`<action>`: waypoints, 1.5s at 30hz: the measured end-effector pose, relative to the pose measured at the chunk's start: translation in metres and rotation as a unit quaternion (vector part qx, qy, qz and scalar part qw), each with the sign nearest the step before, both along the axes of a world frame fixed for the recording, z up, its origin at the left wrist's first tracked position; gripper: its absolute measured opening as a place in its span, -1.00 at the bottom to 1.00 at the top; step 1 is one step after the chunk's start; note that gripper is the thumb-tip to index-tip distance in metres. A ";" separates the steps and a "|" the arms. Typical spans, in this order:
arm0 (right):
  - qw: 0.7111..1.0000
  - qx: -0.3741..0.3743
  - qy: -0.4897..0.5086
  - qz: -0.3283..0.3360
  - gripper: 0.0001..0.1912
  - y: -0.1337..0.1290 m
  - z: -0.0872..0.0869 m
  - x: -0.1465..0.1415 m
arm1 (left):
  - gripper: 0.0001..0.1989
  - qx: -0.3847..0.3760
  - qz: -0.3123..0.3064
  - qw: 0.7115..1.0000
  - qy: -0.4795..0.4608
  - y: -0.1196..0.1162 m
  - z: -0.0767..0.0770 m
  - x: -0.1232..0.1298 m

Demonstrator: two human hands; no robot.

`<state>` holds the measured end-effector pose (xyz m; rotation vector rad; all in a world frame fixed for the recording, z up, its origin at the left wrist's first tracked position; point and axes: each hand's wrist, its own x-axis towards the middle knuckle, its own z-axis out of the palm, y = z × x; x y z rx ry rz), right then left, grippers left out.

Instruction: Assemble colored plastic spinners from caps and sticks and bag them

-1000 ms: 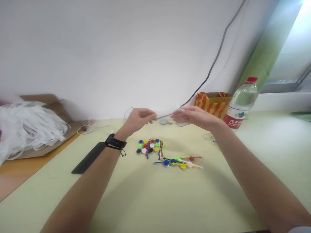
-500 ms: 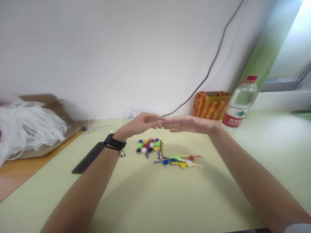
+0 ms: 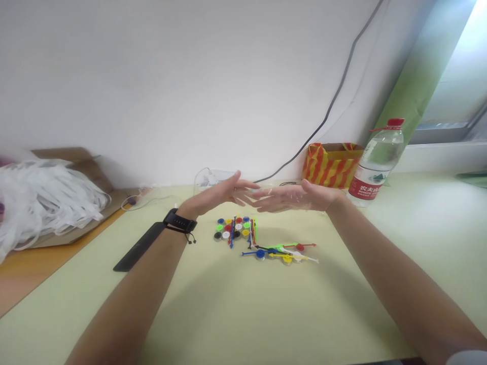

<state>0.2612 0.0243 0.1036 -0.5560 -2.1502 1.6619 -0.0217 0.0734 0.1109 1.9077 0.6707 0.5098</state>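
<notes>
My left hand, with a black watch on the wrist, is raised over the table with its fingers stretched out and thumb up. Opposite it, my right hand is open and flat, its fingers pointing left. The fingertips of both hands meet or overlap; whether they touch I cannot tell. Something clear and shiny, like thin plastic film, shows on my right fingers. Below lie rows of coloured round discs on clear bases, with arrow-shaped pointers beside and across them. Nearer to me are several discs with arrows attached, among them a yellow arrow spinner.
A water bottle with a red cap and a striped red-yellow bag stand at the back right. A cardboard box of white strips is at left. A black flat object lies by my left forearm. A cable hangs along the wall.
Both thumbs have lifted away from the fingers, and the fingers have spread and dropped a little. The discs and arrows on the table have not moved.
</notes>
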 end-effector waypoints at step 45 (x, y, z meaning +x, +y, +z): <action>0.929 0.258 -0.179 -0.195 -0.68 0.002 0.014 0.000 | -0.21 -0.018 -0.139 0.974 0.179 0.029 -0.029 -0.023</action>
